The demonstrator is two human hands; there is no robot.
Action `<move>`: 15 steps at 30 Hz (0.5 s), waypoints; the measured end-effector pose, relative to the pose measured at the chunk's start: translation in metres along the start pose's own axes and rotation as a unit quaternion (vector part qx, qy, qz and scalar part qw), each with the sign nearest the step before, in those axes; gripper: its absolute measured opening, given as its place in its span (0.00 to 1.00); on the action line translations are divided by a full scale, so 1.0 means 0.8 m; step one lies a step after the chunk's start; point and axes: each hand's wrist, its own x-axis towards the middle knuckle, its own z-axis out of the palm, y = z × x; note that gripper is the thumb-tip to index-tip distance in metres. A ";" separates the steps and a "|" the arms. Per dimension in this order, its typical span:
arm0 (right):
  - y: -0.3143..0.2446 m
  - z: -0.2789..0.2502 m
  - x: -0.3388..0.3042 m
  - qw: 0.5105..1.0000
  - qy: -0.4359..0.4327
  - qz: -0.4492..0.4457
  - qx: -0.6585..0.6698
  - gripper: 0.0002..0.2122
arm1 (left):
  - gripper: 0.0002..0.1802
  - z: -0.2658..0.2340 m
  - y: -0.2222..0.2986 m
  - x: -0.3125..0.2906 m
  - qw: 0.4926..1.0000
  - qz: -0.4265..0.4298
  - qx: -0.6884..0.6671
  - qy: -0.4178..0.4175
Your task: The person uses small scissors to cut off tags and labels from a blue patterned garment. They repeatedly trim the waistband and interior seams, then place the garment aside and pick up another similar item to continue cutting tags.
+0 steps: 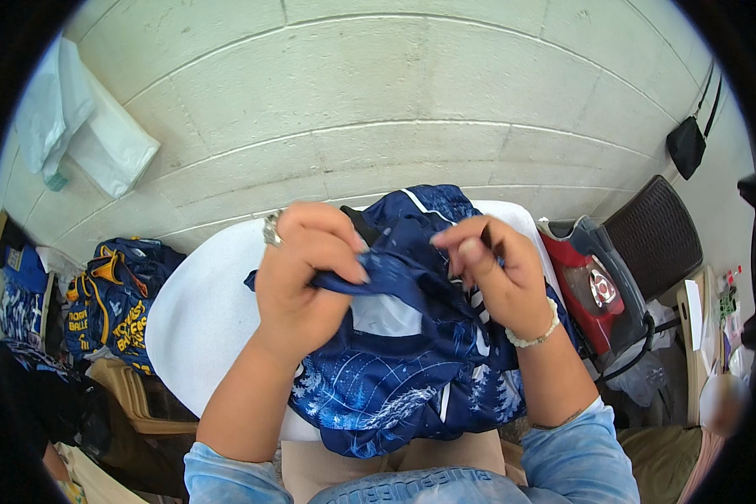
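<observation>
In the head view, a patterned blue garment (378, 391) is bunched on a white-topped table (195, 315) at mid-frame, its edge pinched by the curled left hand (309, 277), while the right hand (500, 273) is held half-closed over it, its grip impossible to tell.

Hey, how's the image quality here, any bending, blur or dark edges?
Head view: lines on the pale wall bow into arcs, and black rings the rim; head view, centre: the print on the blue cloth is fairly sharp; head view, lower right: a round patch is too blurred to identify.
</observation>
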 end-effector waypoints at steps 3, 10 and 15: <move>0.017 -0.002 0.012 0.994 0.076 0.050 0.057 0.11 | 0.16 0.000 -0.010 0.001 0.972 -0.094 -0.165 0.136; 0.035 -0.023 0.019 0.980 0.145 0.115 0.076 0.11 | 0.08 -0.021 -0.013 0.008 0.918 -0.209 -0.226 0.249; 0.038 -0.033 0.017 0.998 -0.025 0.048 0.009 0.10 | 0.07 -0.054 -0.027 0.016 0.871 -0.204 -0.287 0.342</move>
